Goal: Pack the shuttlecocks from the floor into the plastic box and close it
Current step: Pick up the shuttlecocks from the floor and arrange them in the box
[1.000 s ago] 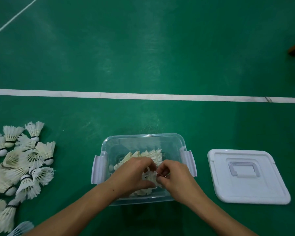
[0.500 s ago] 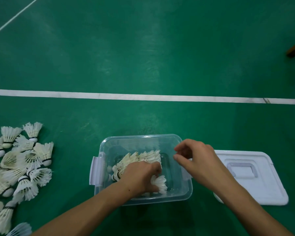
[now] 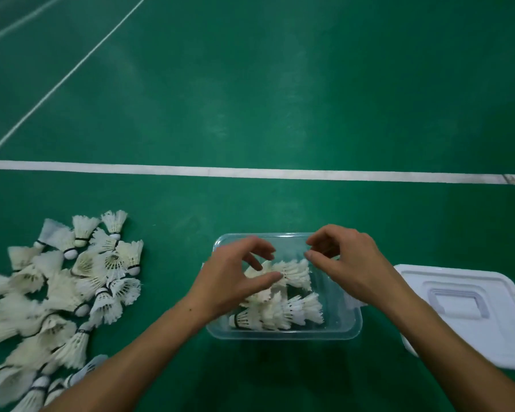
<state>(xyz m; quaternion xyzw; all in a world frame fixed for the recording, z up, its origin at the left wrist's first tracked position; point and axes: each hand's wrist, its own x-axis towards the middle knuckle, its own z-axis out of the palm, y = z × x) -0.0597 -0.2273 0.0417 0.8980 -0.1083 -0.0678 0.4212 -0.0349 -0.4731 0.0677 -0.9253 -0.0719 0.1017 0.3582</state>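
A clear plastic box (image 3: 344,324) stands open on the green floor. Several white shuttlecocks (image 3: 292,312) lie inside it in nested rows. My left hand (image 3: 234,281) hovers over the box's left half with fingers loosely curled and nothing in them. My right hand (image 3: 344,260) hangs above the box's right side, fingers loosely curled and empty too. A heap of loose shuttlecocks (image 3: 60,292) lies on the floor to the left. The white lid (image 3: 473,310) with its handle lies flat to the right of the box.
A white court line (image 3: 250,171) crosses the floor beyond the box. A thinner line (image 3: 66,75) runs diagonally at the upper left. Green floor stretches all around.
My left hand has let go of the shuttlecocks it pressed down and risen above the box. My right hand has moved back left over the box. The camera has shifted, showing more of the pile.
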